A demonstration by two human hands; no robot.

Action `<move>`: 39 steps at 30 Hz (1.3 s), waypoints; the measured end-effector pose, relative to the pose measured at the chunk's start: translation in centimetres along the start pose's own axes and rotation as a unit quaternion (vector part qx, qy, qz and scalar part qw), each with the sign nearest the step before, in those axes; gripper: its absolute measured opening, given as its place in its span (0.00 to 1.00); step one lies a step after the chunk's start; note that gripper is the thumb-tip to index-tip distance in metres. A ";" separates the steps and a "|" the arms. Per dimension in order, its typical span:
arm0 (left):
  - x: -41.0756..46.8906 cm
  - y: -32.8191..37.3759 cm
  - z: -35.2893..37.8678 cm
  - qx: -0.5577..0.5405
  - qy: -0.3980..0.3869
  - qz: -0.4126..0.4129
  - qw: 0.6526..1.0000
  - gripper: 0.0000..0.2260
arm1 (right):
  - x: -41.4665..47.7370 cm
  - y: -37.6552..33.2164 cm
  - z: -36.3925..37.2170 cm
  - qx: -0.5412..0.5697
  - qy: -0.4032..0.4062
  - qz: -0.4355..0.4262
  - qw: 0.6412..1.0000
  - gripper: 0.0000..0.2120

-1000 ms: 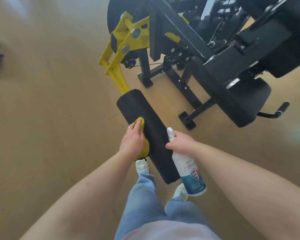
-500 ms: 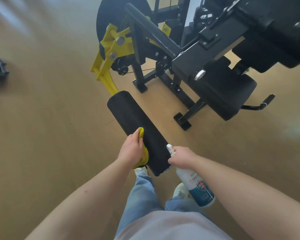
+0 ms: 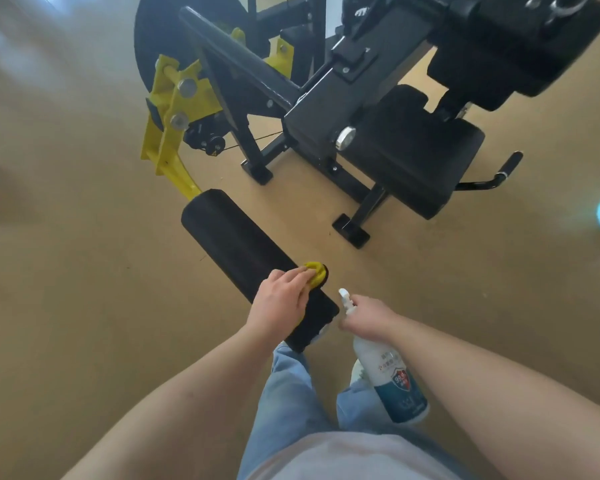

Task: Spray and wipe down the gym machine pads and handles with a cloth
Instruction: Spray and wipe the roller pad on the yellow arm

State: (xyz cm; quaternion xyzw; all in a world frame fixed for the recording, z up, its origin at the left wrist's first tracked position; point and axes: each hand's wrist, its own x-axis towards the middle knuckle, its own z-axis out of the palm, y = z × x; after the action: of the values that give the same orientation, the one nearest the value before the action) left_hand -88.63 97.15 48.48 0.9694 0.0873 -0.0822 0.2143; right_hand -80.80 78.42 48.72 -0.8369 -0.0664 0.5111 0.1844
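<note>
On the tan floor (image 3: 66, 271) stands the black steel gym machine (image 3: 319, 109) with its yellow lever arm, and by the look of it the job is at an early to middle stage. The wide black padded seat pad (image 3: 413, 154) shows no cloth or hand on it. Whether it has been cleaned cannot be told from its surface. The long black cylindrical foam roller pad (image 3: 236, 237), fixed to the lower end of the yellow arm, is the part being worked now. The wipe sits toward its near end, so the far length may be done or may still need a pass. The thin black handle (image 3: 511, 162) with a rubber grip, jutting out beyond the seat pad's right edge, stands well apart from both hands and probably remains to be wiped. The only container is the white plastic spray bottle (image 3: 392, 379) with a blue label. Its wall is opaque enough that the liquid level cannot be read. The right hand (image 3: 368, 313) holds it with fingers curled round the neck, nozzle uppermost, just beside the roller pad's near end but not touching it. The left hand (image 3: 281, 299) lies on the roller pad, its fingers fairly straight and pressing the small bunched yellow cloth (image 3: 316, 271) against the pad's right edge.
</note>
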 end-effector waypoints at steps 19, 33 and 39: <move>4.4 1.8 5.5 0.250 -0.228 0.113 0.934 0.25 | 5.0 -0.2 -0.7 0.057 0.004 0.053 0.997 0.14; 11.3 -9.7 -0.2 0.261 -0.170 0.085 0.946 0.21 | 10.1 -11.3 -2.5 0.064 -0.010 0.031 0.997 0.04; 14.3 -14.4 -2.8 0.267 -0.144 0.059 0.951 0.22 | 12.1 -16.0 -2.6 0.025 -0.021 0.011 0.999 0.05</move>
State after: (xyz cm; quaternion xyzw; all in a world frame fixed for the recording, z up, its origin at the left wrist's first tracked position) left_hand -77.38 113.14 42.42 0.9724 -0.0267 -0.2289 -0.0374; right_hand -71.65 96.17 45.75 -0.8215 -0.0486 0.5324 0.1982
